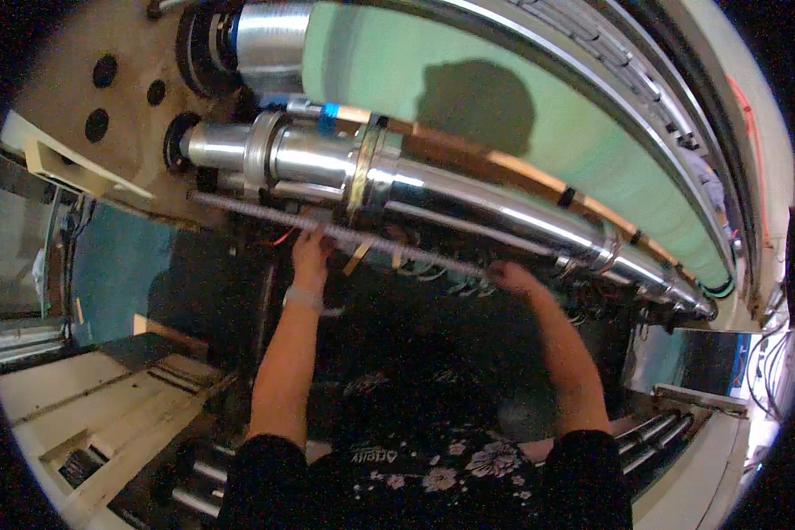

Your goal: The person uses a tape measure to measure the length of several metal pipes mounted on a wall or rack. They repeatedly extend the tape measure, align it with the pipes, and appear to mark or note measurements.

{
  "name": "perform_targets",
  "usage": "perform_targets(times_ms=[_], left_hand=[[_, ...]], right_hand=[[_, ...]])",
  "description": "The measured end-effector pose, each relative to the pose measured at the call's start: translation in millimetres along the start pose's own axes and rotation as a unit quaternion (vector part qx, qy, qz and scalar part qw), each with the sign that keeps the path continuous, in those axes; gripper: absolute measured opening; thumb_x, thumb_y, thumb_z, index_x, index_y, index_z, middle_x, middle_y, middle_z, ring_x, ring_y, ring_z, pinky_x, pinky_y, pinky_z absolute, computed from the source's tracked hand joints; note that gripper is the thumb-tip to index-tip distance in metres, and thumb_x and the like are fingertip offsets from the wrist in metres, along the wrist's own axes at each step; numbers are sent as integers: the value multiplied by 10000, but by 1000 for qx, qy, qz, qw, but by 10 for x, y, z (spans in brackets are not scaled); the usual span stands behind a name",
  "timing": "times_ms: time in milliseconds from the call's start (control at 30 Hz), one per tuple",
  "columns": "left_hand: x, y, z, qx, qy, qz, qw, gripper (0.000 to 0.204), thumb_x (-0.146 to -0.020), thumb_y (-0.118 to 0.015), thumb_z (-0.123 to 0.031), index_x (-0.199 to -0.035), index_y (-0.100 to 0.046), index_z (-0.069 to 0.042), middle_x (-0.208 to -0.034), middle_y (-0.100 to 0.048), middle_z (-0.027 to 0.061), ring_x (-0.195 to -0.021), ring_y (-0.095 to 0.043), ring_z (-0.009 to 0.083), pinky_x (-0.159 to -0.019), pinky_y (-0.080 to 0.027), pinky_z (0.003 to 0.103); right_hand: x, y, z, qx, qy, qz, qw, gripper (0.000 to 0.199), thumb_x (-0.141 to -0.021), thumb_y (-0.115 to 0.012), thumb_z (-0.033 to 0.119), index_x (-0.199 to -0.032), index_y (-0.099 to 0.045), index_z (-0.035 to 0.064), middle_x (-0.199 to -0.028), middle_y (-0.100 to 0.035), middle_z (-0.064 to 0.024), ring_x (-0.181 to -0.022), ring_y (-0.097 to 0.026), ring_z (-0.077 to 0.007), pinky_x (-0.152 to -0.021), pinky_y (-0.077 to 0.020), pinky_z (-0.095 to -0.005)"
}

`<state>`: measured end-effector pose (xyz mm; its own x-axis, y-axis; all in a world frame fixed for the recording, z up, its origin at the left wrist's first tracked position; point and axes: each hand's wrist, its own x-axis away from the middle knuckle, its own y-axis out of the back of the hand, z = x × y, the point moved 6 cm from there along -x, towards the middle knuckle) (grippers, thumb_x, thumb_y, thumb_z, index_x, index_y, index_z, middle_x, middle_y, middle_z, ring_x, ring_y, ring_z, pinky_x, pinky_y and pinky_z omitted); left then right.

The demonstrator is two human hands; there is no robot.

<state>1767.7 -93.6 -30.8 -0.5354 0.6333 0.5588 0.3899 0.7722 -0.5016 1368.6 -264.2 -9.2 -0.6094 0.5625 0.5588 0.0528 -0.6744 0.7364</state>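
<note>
A long, thin, pale grey bar [371,240] runs slantwise in front of a shiny metal roller [468,196]. My left hand [310,258] reaches up to the bar left of its middle, its fingers closed round the lower edge. Near the bar's right end my right hand [512,276] is closed on it, though dim light and blur hide part of the fingers. A yellowish metal collar [360,172] circles the roller above my left hand. Short tan strips [357,259] hang just below the bar between my hands.
Behind the roller stretches a large light green cylinder or sheet [574,168] with a shadow on it. A beige machine side wall [132,53] with dark round holes stands at the left. Cables and fittings [442,274] lie in the dark gap under the roller.
</note>
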Motion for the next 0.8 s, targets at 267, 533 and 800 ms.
perform_targets(times_ms=[267, 533, 800], left_hand=[[647, 627, 443, 27, 24, -88, 995, 280, -831, -506, -172, -1060, -434, -28, -779, -482, 32, -693, -476, 145, -635, -428, 306], [1045, 1176, 743, 85, -11, -176, 981, 350, -854, -464, -171, -1157, -361, -30, -754, -460, 41, -615, -426, 130, -560, -396, 307], [1444, 1221, 898, 120, -102, -144, 977, 291, -859, -448, -181, -1107, -414, -34, -795, -478, 57, -699, -461, 169, -651, -399, 323]], right_hand=[[579, -878, 296, -22, -23, 247, 968, 494, -790, -488, 434, -1111, -479, 59, -1049, -533, -119, -915, -514, -259, -785, -401, -361], [865, -1410, 38, -107, 43, 368, 922, 564, -781, -478, 469, -1186, -413, 81, -1134, -465, -132, -969, -486, -259, -774, -411, -372], [583, -816, 438, -83, 67, 343, 933, 521, -783, -498, 427, -1143, -445, 54, -1039, -510, -115, -898, -502, -242, -732, -421, -346]])
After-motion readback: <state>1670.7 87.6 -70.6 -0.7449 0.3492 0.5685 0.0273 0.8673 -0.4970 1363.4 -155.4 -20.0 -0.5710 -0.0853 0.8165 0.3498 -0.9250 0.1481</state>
